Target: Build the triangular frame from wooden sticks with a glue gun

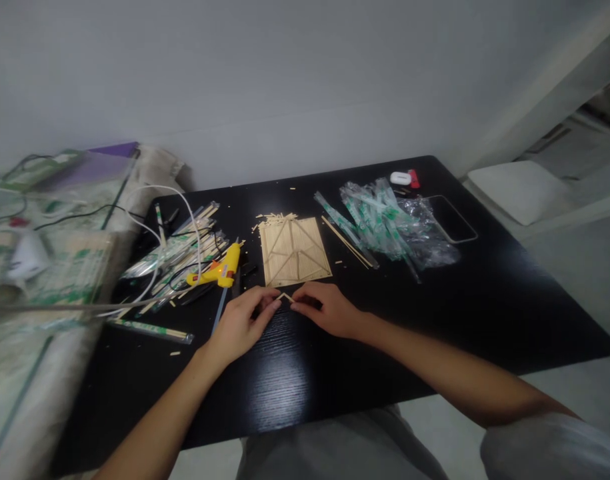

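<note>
My left hand (245, 320) and my right hand (325, 310) meet at the middle of the black table (485, 300). Each hand pinches one end of a small angle made of two thin wooden sticks (285, 297) joined in a point. Just beyond the hands lies a flat panel of wooden sticks (293, 251) with diagonal sticks laid across it. A yellow glue gun (221, 269) rests to the left of the panel, its nozzle toward the hands.
Wrapped chopsticks and cables (179, 250) pile up at the left. Empty green-printed plastic wrappers (389, 227) lie at the right, with loose sticks (347, 243), a phone (452, 218) and a white case (400, 178). A cluttered surface (39, 233) stands beyond the left edge.
</note>
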### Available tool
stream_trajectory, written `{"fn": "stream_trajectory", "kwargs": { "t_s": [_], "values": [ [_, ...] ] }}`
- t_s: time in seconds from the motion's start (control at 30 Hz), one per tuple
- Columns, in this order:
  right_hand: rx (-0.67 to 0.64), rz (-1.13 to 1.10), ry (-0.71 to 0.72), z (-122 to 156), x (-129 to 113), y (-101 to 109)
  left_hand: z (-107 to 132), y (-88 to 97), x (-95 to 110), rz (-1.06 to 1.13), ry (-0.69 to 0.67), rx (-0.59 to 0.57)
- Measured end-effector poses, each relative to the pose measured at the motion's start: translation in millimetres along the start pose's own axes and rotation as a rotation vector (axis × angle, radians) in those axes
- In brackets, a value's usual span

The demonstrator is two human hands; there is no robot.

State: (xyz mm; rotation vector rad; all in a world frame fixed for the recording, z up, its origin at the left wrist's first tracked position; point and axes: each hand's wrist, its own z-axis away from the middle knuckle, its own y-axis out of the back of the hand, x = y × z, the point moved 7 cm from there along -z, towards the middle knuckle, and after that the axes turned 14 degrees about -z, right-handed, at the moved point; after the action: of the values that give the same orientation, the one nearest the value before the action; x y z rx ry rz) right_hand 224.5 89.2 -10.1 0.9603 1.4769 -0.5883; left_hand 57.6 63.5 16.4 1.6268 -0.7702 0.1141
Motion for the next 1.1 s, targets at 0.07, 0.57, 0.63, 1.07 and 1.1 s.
{"fn": "stream_trajectory", "kwargs": {
  "t_s": [0.07, 0.57, 0.63, 1.07, 1.1],
  "values": [
    [-0.005, 0.001, 0.003, -0.2, -0.6, -0.3, -1.0, 0.6, 2.2, -0.001, -0.021, -0.019],
    [-0.01, -0.008, 0.008, -0.2, -0.6, -0.5, -2.0, 4.7, 6.3, 0.007, -0.056, 0.007],
    [-0.009, -0.007, 0.012, -0.3, -0.6, -0.5, -1.7, 3.7, 5.9, 0.004, -0.054, 0.006],
    [-0.005, -0.023, 0.038, -0.7, -0.1, 0.0, 0.2, 2.0, 4.3, -0.002, -0.052, 0.027],
    [-0.004, -0.021, 0.041, -0.7, -0.1, 0.1, 0.4, 1.7, 4.2, -0.003, -0.052, 0.024]
  ]
}}
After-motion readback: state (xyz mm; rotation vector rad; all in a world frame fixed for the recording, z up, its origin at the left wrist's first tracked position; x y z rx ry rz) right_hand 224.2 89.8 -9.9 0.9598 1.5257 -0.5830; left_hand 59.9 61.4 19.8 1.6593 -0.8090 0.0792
